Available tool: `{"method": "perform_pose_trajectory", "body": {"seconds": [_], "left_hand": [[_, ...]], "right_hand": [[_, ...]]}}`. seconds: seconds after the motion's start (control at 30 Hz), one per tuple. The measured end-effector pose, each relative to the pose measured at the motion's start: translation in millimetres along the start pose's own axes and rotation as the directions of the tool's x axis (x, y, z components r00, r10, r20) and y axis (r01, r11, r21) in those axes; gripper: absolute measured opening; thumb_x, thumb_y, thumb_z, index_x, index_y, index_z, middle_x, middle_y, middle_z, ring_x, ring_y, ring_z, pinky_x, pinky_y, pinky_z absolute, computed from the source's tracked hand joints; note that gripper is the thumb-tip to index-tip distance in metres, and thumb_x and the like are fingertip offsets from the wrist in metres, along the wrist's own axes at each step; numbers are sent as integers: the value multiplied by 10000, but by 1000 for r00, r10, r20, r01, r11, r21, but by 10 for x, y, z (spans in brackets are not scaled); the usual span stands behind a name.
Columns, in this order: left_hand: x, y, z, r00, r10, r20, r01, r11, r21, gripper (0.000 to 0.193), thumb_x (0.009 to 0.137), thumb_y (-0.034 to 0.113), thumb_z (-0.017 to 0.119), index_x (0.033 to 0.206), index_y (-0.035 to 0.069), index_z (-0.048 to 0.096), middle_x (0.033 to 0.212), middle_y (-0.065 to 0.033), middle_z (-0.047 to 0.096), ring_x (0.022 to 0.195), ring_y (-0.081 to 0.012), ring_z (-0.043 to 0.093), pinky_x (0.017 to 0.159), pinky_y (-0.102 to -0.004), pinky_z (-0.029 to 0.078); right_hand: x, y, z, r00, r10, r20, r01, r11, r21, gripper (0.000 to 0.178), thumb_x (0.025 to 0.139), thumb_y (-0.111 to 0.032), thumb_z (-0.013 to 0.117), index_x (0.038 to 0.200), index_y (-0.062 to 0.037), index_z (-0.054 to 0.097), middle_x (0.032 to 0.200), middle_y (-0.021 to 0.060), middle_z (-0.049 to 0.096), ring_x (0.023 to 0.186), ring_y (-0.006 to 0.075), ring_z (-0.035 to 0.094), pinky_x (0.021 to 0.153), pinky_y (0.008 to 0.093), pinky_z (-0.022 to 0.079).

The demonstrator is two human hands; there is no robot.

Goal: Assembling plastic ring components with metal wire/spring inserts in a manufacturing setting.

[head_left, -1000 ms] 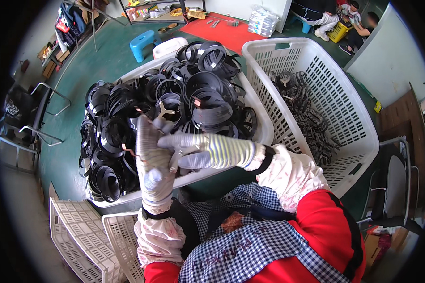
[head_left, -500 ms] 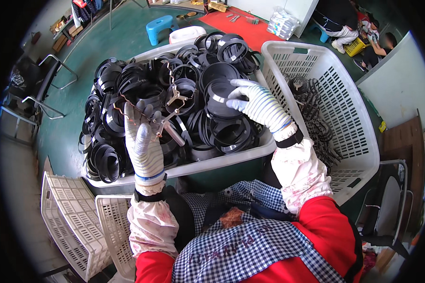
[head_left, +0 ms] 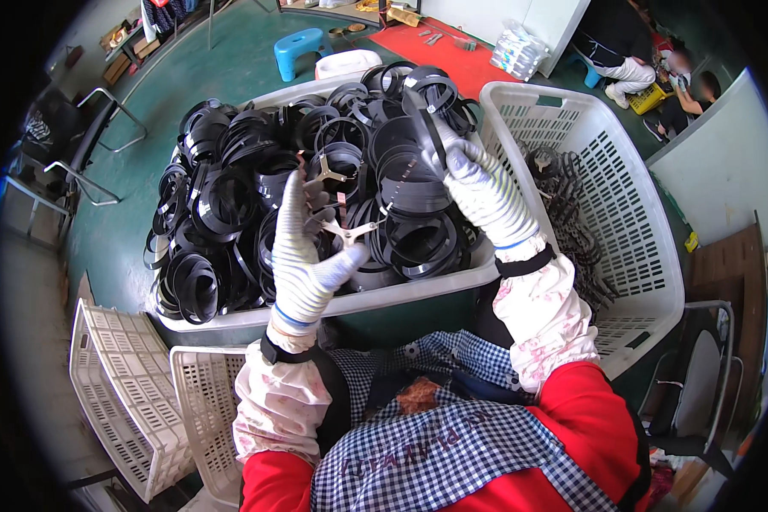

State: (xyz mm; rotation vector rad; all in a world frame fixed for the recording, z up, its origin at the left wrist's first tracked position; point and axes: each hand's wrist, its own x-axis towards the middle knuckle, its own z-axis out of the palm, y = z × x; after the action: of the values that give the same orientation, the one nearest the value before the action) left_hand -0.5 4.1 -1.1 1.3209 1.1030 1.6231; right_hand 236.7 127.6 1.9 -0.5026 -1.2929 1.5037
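Observation:
My left hand (head_left: 303, 264), in a striped white glove, holds a metal frame with Y-shaped, three-armed pieces (head_left: 347, 231) and copper-coloured strips between its thumb and fingers. The fingers hide part of the frame. My right hand (head_left: 486, 183), gloved alike, grips a black ring (head_left: 429, 132) that is turned nearly edge-on. Both hands are over a large white tub (head_left: 384, 300) heaped with black rings (head_left: 222, 205) of several sizes.
A white slatted basket (head_left: 636, 200) holding dark, tangled parts (head_left: 563, 196) stands at the right. White crates (head_left: 128, 384) lean at lower left. Behind the tub are a blue stool (head_left: 297, 51) and a red mat (head_left: 435, 47). Other people (head_left: 614, 51) sit at upper right. A chair (head_left: 700, 384) is at right.
My left hand has moved right with the metal frame, which has turned. My right hand, open over the rings before, has closed on a black ring and raised it.

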Motion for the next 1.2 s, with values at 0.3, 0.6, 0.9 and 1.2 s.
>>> {"method": "perform_pose_trajectory", "body": {"seconds": [0.3,0.6,0.9,1.2], "left_hand": [[64,101,60,946,236,224,-321,793,517,1064,624,249,922,1502,27,364,1383,-171,535,1211,-278,561,1022,-385,454],[38,117,77,952,184,245,-285,823,491,887,674,43,814,1462,50,408,1553,-225,316,1295,-309,503,1037,-378,457],[82,43,-69,987,-136,-86,95,924,-371,501,948,330,666,1369,106,513,1309,-120,593,944,-213,665,735,-315,566],[86,128,-44,925,-336,176,372,711,-597,557,965,473,599,1302,34,531,1267,-165,604,1087,-308,635,868,-457,557]], "right_hand": [[-100,-217,332,907,111,406,-76,992,-101,240,961,-301,660,985,-66,696,1558,205,368,1462,289,317,1163,432,263],[-120,-266,319,834,230,502,84,845,-528,244,905,-215,725,1049,-22,690,1554,218,369,1387,302,443,1101,387,372],[-188,-161,522,828,-152,540,469,715,-518,1073,662,-313,900,1533,-110,308,1532,203,352,1440,365,326,1184,444,270],[-240,-95,588,880,-173,442,409,748,-523,789,784,-276,832,1442,-89,440,1326,176,570,1234,334,563,1059,420,438]]}}
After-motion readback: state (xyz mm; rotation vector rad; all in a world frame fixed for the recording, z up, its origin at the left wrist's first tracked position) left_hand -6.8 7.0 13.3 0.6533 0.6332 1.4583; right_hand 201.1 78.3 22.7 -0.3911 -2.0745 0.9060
